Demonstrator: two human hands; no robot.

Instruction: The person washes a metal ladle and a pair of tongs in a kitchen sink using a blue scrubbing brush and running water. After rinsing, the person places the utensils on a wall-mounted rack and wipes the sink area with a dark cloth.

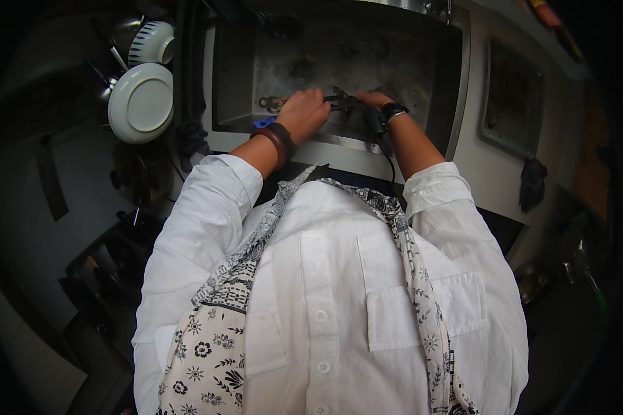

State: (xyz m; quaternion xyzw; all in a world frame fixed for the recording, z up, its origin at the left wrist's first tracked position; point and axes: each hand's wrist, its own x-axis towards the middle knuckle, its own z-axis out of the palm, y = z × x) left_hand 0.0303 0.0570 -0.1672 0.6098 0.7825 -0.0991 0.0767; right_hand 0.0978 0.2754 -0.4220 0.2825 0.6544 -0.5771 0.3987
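Both my hands are over the near part of a stainless steel sink point(454, 124). My left hand point(305, 115), with a brown bangle at the wrist, is closed on a dark metal utensil point(337, 98) whose looped end sticks out to its left. What kind of utensil it is, I cannot tell. My right hand point(374, 99), wearing a dark watch, grips the right end of the same dark utensil, its fingers partly hidden. A black cylindrical thing with a cord point(376, 122) hangs just below the right hand. Beside my left wrist lies a blue object point(264, 122).
At the left, an upturned white plate point(148, 106) and a patterned bowl point(155, 44) stand in a rack. A shallow rectangular tray point(513, 96) lies on the right counter, with a dark cloth point(533, 184) near its lower corner. The sink's front edge point(342, 142) is close to my wrists.
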